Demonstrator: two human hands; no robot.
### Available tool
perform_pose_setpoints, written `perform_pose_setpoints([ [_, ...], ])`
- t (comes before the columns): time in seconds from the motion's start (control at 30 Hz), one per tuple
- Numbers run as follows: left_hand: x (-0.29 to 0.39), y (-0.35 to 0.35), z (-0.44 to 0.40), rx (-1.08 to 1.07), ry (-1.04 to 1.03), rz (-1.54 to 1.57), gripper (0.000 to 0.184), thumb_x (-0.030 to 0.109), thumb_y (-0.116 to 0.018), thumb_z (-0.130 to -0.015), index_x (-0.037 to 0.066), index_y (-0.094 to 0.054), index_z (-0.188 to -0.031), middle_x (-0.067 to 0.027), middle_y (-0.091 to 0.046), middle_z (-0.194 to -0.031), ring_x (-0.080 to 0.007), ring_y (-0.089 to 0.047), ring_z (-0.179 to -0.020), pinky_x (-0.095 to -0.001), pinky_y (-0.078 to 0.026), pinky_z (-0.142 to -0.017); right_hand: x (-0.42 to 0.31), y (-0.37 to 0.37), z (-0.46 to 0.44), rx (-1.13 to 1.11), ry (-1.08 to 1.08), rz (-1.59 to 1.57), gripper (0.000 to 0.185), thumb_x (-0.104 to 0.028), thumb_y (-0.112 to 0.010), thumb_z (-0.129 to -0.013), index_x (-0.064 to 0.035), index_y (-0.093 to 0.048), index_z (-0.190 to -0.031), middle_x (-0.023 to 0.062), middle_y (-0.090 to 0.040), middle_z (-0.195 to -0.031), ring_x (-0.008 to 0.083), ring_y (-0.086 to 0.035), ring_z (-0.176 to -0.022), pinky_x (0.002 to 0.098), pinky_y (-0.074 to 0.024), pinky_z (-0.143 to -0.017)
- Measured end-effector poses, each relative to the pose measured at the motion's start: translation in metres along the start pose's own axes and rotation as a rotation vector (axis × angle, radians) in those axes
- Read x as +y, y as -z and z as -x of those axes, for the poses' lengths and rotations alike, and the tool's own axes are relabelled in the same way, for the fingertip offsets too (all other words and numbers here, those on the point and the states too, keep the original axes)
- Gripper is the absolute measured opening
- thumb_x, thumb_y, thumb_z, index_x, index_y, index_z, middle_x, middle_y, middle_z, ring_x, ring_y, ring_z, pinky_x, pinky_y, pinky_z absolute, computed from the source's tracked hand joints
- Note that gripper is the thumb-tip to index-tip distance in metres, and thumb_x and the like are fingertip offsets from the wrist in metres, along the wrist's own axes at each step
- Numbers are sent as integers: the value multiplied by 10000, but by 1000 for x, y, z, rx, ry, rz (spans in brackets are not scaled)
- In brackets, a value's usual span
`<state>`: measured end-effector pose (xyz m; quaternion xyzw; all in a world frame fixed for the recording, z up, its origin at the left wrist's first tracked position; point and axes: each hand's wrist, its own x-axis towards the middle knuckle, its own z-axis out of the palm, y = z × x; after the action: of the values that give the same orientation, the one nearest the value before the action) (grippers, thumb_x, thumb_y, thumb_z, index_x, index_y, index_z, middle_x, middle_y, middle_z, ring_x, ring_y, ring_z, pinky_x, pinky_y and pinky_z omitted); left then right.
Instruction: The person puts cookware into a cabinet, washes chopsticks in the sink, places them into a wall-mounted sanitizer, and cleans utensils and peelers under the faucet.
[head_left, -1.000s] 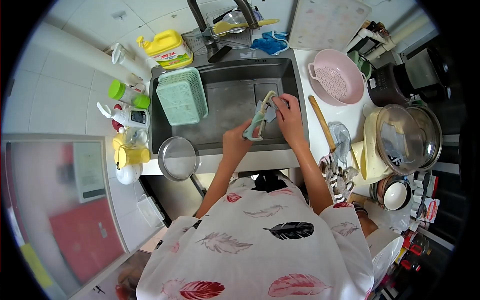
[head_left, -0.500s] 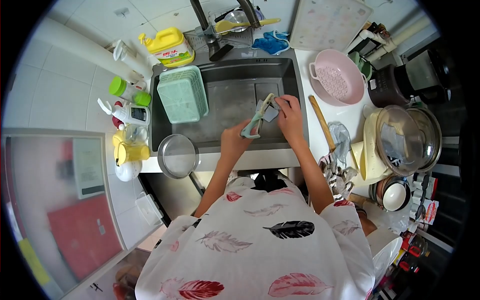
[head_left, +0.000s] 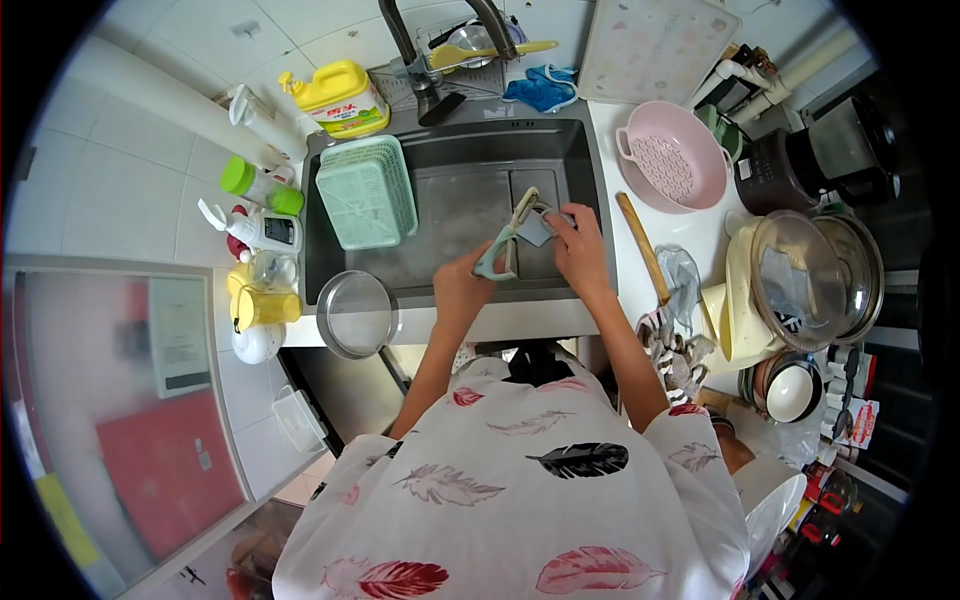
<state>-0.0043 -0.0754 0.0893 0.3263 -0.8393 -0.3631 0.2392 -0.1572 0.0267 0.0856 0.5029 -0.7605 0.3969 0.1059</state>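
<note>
Over the right half of the dark sink [head_left: 455, 200], my left hand [head_left: 463, 285] is closed round the mint-green loop handle of what look like kitchen scissors [head_left: 497, 258]. Their other handle is cream-coloured and spread away from the green one, and a flat grey blade [head_left: 533, 231] points to the right. My right hand [head_left: 582, 245] pinches a small grey, rough-looking scouring pad [head_left: 546, 209] against the blade; the fingers cover most of the pad. Both hands are above the sink's near right part.
Mint-green baskets [head_left: 362, 195] stand in the sink's left side under the faucet [head_left: 425, 85]. A round clear lid [head_left: 357, 314] lies over the front left edge. On the right counter are a pink colander [head_left: 676, 157], a wooden rolling pin [head_left: 643, 245] and stacked bowls [head_left: 800, 280].
The scissors have tipped slightly, and their handles look farther apart. My left hand has shifted a little left, while my right hand has dropped slightly along the blade.
</note>
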Motion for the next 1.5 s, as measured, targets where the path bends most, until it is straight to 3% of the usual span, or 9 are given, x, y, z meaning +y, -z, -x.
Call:
perform_pose_setpoints([
  [0.47,-1,-8,2,23,-43,99,296,127,-666,-668,36,-601,-942,-148,-605,-718,-156,-591,-597,-249,-443,-560,-6,-26,8,52,7,-57,328,66,-522,-644,-68,-555,-942,123,-469,-927,289,-480,-851,351,-424,-700],
  [0.63,3,-3,4,-40,57,204,258,190,-655,-705,24,-615,-897,-47,-533,-549,-43,-445,-519,-233,-402,-484,7,-18,6,22,-23,-3,300,49,-522,-669,-66,-562,-943,128,-474,-923,295,-478,-852,347,-424,-690],
  [0.77,7,-6,0,-18,105,243,246,197,-649,-711,19,-618,-878,-9,-488,-509,-37,-409,-494,-230,-375,-451,2,-24,9,59,11,-86,326,59,-519,-655,-62,-559,-955,128,-480,-918,295,-477,-855,350,-425,-693],
  [0.83,10,0,-2,-91,205,238,248,148,-656,-689,37,-616,-907,-116,-597,-642,-99,-530,-537,-252,-435,-529,-6,-20,9,1,47,-124,361,77,-515,-626,-60,-565,-956,127,-486,-913,295,-476,-848,359,-422,-694],
  [0.97,-3,-9,2,-73,149,242,257,167,-659,-691,34,-613,-906,-111,-589,-622,-97,-510,-518,-258,-429,-517,5,-25,3,96,-10,-30,358,76,-515,-622,-59,-572,-949,127,-490,-902,292,-476,-836,359,-417,-690],
  [1.03,-13,-14,0,-120,316,228,251,183,-656,-694,28,-613,-887,-110,-580,-608,-97,-486,-503,-265,-417,-503,-4,-34,9,109,42,-116,338,79,-507,-629,-50,-575,-934,124,-488,-913,293,-475,-822,362,-412,-684],
  [1.23,2,-3,-1,-105,139,212,230,202,-646,-700,28,-617,-848,-99,-543,-549,-124,-443,-458,-275,-403,-474,9,-26,0,82,-19,-32,344,79,-506,-629,-51,-573,-940,125,-488,-928,297,-480,-830,356,-419,-696],
  [1.47,-12,-8,-3,-125,177,223,199,194,-635,-709,6,-610,-769,-60,-506,-486,-111,-432,-406,-269,-379,-411,12,-39,7,79,68,-95,380,123,-483,-597,-58,-585,-914,120,-478,-908,288,-472,-839,331,-420,-692],
  [1.5,-6,-7,-2,-169,289,321,200,201,-629,-716,3,-598,-719,-48,-504,-476,-104,-434,-381,-258,-365,-383,14,-40,4,80,35,-69,378,129,-482,-596,-56,-584,-910,120,-477,-907,288,-472,-842,332,-420,-698],
])
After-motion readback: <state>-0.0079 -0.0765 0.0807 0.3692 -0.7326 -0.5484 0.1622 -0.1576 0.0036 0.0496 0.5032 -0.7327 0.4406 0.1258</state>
